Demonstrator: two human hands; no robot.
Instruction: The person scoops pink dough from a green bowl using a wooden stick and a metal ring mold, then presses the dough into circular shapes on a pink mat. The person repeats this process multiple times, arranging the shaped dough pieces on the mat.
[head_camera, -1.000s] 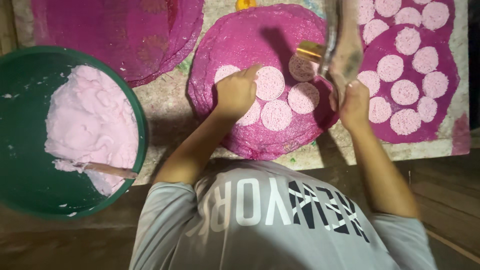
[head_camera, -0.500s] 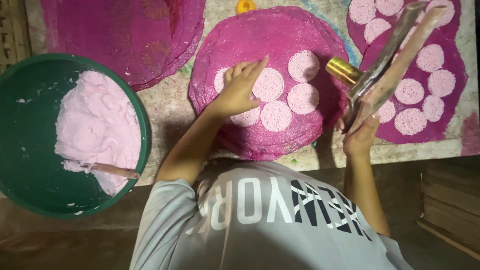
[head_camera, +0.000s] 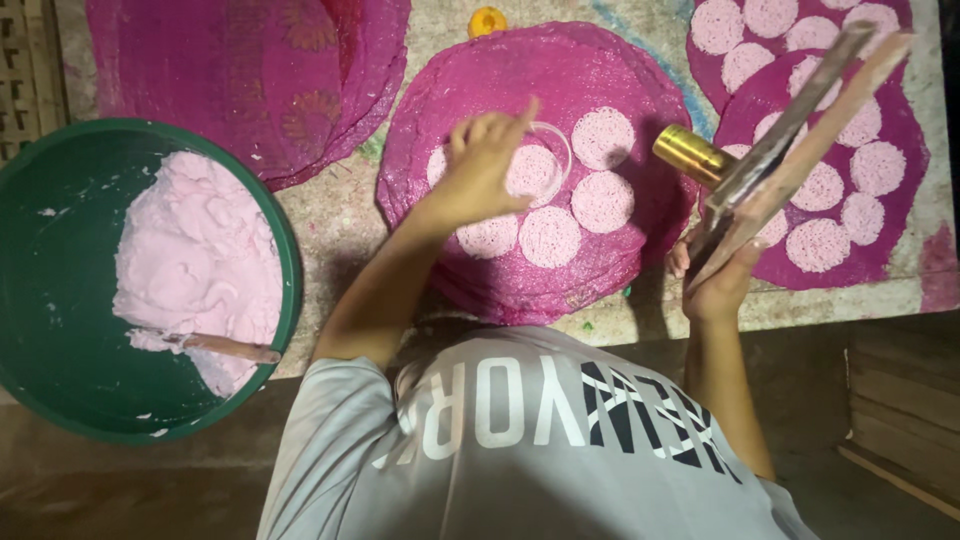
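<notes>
A: What surface does the view show, taken from the magenta sheet (head_camera: 470, 90) at centre?

B: A speckled, paint-stained mat (head_camera: 330, 210) lies under the sheet — dim wooden flooring (head_camera: 880, 400) borders it on the near side. Left of the sheet overlaps a stack of bare magenta sheets (head_camera: 220, 70); right of it, two more sheets (head_camera: 900, 130) carry pale pink discs.

A: And the hands?

B: The left hand (head_camera: 480, 165) hovers over the sheet, fingers bunched on a clear ring mould (head_camera: 556, 140) set around one disc. Five other pale discs (head_camera: 600, 135) lie on the sheet beside it. The right hand (head_camera: 715, 285), at the sheet's right edge, is clamped on a long flat scraper (head_camera: 800, 110) held tilted up and away; the hands are well apart.

A: What else stands around?

B: A gold cylinder (head_camera: 690, 152) lies at the sheet's right edge, just beside the scraper. Well left, a green basin (head_camera: 40, 330) holds pink paste (head_camera: 200, 260) with a stick (head_camera: 225, 347) in it. An orange cap (head_camera: 487, 20) sits beyond the sheet — the person's grey printed shirt (head_camera: 520, 440) covers the near foreground.
</notes>
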